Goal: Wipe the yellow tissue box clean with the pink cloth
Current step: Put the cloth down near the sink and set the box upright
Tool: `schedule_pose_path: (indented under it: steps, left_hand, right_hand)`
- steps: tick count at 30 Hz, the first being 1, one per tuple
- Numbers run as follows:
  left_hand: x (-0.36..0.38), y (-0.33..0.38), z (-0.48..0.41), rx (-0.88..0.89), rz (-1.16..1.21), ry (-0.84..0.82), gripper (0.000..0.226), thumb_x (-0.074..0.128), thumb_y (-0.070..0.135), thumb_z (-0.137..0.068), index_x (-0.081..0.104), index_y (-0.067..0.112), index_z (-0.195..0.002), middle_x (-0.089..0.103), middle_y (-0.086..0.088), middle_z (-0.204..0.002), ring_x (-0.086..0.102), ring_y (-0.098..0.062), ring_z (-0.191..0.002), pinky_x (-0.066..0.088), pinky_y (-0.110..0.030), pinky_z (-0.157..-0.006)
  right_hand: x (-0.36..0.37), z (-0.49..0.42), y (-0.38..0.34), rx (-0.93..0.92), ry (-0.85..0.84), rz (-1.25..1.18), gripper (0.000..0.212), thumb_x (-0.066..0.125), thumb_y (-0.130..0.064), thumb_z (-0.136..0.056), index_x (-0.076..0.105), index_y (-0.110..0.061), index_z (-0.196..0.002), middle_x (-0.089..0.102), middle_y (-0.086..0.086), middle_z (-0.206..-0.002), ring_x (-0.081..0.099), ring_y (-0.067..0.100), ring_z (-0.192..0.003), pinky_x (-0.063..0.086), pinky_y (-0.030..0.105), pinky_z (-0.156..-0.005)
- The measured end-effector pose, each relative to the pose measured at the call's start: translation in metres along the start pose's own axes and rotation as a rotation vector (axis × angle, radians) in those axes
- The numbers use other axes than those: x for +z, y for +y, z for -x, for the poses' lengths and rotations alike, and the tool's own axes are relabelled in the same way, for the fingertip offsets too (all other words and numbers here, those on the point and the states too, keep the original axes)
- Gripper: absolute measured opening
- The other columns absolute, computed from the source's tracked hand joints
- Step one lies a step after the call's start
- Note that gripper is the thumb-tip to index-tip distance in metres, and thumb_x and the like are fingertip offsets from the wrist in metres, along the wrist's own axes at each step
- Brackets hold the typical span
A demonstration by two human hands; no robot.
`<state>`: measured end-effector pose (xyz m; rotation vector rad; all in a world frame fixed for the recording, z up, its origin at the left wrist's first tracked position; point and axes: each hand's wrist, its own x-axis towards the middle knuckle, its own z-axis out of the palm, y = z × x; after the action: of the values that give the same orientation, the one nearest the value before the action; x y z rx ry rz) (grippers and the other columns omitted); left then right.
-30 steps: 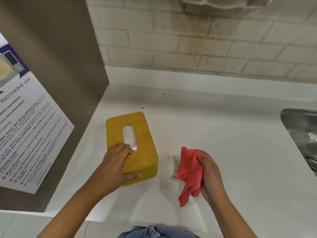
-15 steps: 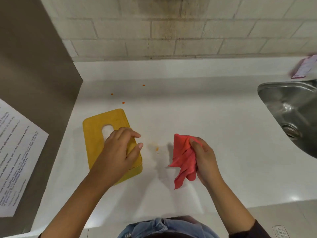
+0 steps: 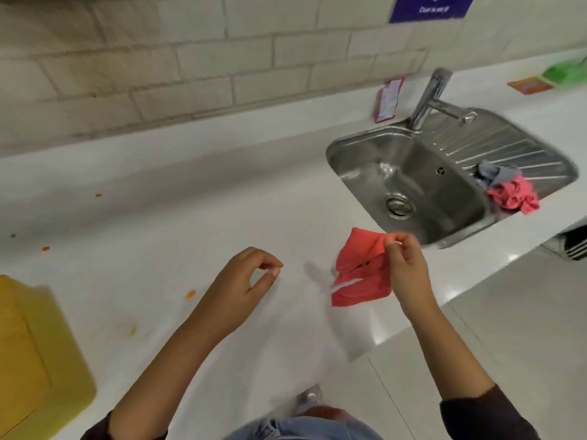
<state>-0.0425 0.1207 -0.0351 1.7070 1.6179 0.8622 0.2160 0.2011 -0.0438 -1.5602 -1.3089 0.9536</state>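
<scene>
Right hand (image 3: 408, 268): raised above the surface, thumb and fingertips pinching the top edge of the pink cloth (image 3: 360, 274)
Pink cloth: hangs from that pinch, partly unfolded and creased, lower edge close to the white surface (image 3: 190, 192); whether it touches cannot be told
Left hand (image 3: 246, 281): empty, fingers loosely curled with thumb and forefinger near each other but gripping nothing, hovering over the surface left of the cloth
Yellow tissue box (image 3: 35, 354): at the far left edge of the view on the surface, blurred and cut off by the frame, well apart from both hands
Surface: white, with small orange specks (image 3: 190, 294) scattered between the box and the left hand and further back toward the wall
Sink (image 3: 413, 173): steel basin set into the surface at the right, drain visible, ribbed draining board beside it
Tap (image 3: 428, 96): stands at the back rim of the sink, spout pointing right
Other cloths (image 3: 511, 193): a crumpled pink one and a grey one lie on the draining board
Wall (image 3: 158, 68): pale brick tiles behind the surface, a blue sign (image 3: 432, 6) at the top
Person: dark sleeves at both forearms, blue jeans at the bottom edge
</scene>
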Motion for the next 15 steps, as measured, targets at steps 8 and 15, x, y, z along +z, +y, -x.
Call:
schedule_pose_path:
  steps: [8,15]
  left_hand:
    - [0.080,0.036,-0.064,0.024,0.037,-0.091,0.014,0.048,0.033,-0.093,0.061,0.032,-0.096,0.060,0.019,-0.099,0.054,0.005,-0.100,0.033,0.002,-0.081]
    - [0.093,0.039,-0.077,0.011,0.034,-0.103,0.014,0.047,0.036,-0.092,0.061,0.035,-0.094,0.060,0.020,-0.098,0.055,0.004,-0.099,0.035,0.001,-0.082]
  right_hand:
    - [-0.062,-0.090,0.070,0.246,-0.022,0.233,0.018,0.043,-0.022,-0.095,0.051,-0.022,-0.079,0.057,-0.001,-0.078,0.052,0.024,-0.084,0.040,0.034,-0.074]
    - [-0.056,-0.093,0.077,0.075,0.157,0.703,0.027,0.050,-0.019,-0.088,0.065,-0.018,-0.111,0.058,0.010,-0.121,0.045,0.035,-0.112,0.031,0.044,-0.093]
